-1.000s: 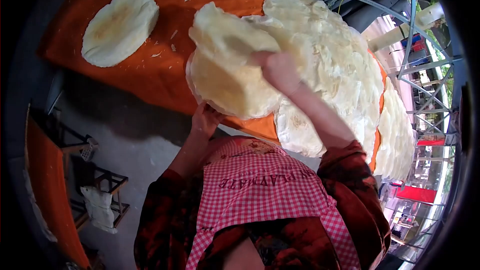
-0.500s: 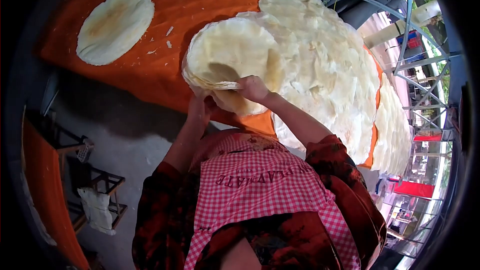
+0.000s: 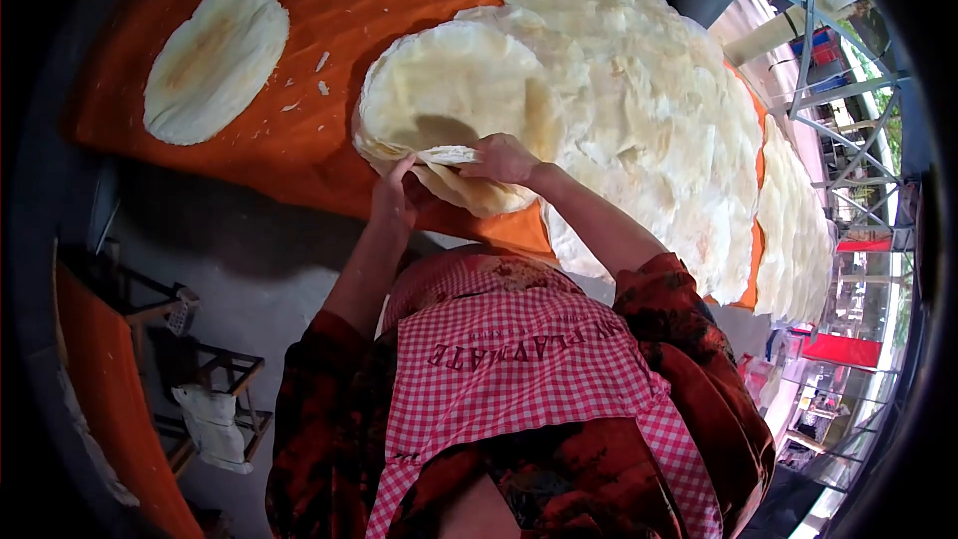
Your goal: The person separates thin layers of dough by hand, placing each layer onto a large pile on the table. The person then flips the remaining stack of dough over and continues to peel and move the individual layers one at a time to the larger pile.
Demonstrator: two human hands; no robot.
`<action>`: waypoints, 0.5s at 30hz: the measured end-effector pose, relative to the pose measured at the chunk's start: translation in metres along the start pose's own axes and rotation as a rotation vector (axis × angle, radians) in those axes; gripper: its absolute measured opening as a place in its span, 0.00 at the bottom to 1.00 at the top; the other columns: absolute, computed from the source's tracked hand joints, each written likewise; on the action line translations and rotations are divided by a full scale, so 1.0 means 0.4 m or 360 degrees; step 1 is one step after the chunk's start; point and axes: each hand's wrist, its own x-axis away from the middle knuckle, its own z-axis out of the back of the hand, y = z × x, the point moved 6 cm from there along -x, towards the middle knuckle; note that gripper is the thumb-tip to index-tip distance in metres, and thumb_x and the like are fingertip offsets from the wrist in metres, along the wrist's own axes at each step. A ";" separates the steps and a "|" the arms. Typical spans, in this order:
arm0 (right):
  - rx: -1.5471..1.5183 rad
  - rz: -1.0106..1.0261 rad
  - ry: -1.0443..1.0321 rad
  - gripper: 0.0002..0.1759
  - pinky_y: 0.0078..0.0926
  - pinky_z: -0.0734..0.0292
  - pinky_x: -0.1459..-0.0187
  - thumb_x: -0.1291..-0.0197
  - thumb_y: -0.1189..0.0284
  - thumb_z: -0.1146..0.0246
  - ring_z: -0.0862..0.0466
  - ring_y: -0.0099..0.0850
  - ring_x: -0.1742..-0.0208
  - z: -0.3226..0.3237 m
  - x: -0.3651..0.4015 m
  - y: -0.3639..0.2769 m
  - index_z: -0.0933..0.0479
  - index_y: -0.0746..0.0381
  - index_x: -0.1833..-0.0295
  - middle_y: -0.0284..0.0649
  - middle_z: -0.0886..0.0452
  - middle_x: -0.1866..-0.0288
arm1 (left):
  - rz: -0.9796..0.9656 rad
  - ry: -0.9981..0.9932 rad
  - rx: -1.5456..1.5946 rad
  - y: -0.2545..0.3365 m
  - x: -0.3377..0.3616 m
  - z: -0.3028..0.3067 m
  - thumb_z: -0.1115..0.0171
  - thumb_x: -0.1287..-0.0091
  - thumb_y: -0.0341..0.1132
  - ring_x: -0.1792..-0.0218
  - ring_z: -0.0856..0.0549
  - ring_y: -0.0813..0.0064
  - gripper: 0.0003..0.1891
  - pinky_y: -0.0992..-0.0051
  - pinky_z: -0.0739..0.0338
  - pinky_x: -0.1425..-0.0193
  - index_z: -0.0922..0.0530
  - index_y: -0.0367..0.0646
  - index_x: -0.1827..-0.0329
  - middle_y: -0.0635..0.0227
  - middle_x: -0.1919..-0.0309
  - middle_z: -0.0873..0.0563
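Note:
A stack of thin, pale round flatbreads [image 3: 449,75] lies near the front edge of the orange cloth. Its near edge is lifted, and several layers show there. My right hand [image 3: 504,160] pinches that raised edge from the right. At the left end of the same edge, my left hand [image 3: 395,196] is closed, thumb on top and the other fingers hidden beneath. Below my hands hangs a lower flap of flatbread [image 3: 484,195]. One separate flatbread [image 3: 215,65], browned in the middle, lies flat to the left.
Overlapping flatbreads [image 3: 654,130] cover the right part of the orange cloth [image 3: 329,0]. Small white scraps [image 3: 322,62] lie on it. At lower left stand wooden frames [image 3: 225,369] and another orange-covered surface [image 3: 110,369]. Metal struts [image 3: 798,30] rise at the right.
My left hand has come up, and its thumb now lies over the flatbread edge. The layers between my hands look more bunched. The whole view has shifted slightly.

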 end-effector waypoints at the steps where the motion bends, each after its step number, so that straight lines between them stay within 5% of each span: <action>1: 0.0005 0.0006 0.0014 0.25 0.40 0.25 0.52 0.50 0.50 0.34 0.18 0.47 0.58 0.007 0.004 -0.006 0.20 0.64 0.62 0.52 0.18 0.65 | -0.0032 -0.0017 0.0018 -0.002 -0.013 0.004 0.41 0.34 0.38 0.52 0.18 0.64 0.20 0.60 0.20 0.49 0.30 0.42 0.41 0.62 0.51 0.19; 8: -0.0102 -0.0030 -0.0301 0.30 0.39 0.26 0.49 0.53 0.52 0.32 0.19 0.47 0.53 0.033 0.053 -0.047 0.23 0.63 0.51 0.52 0.18 0.60 | -0.0024 0.0132 -0.0033 -0.015 -0.036 0.036 0.42 0.33 0.47 0.50 0.20 0.63 0.19 0.58 0.25 0.45 0.26 0.46 0.45 0.66 0.51 0.18; 11: -0.0424 0.0265 -0.0195 0.38 0.38 0.27 0.45 0.56 0.57 0.29 0.21 0.46 0.47 0.039 0.097 -0.060 0.30 0.63 0.40 0.52 0.20 0.53 | -0.0022 0.0162 -0.0048 -0.013 -0.026 0.036 0.40 0.34 0.45 0.50 0.20 0.65 0.20 0.60 0.23 0.50 0.29 0.45 0.43 0.65 0.51 0.19; 12: -0.0343 0.0310 -0.0226 0.46 0.37 0.28 0.42 0.57 0.60 0.28 0.22 0.47 0.45 0.033 0.115 -0.067 0.39 0.62 0.32 0.53 0.23 0.46 | -0.0025 0.0175 -0.0056 -0.010 -0.020 0.034 0.39 0.34 0.44 0.50 0.19 0.66 0.21 0.62 0.21 0.52 0.30 0.45 0.42 0.65 0.51 0.19; 15: -0.0193 0.0221 -0.0143 0.48 0.36 0.29 0.39 0.55 0.59 0.28 0.26 0.45 0.39 0.016 0.143 -0.073 0.42 0.58 0.29 0.49 0.31 0.35 | -0.0009 0.0151 -0.0163 -0.004 -0.006 0.022 0.40 0.34 0.46 0.50 0.20 0.65 0.23 0.60 0.22 0.51 0.32 0.46 0.40 0.66 0.50 0.20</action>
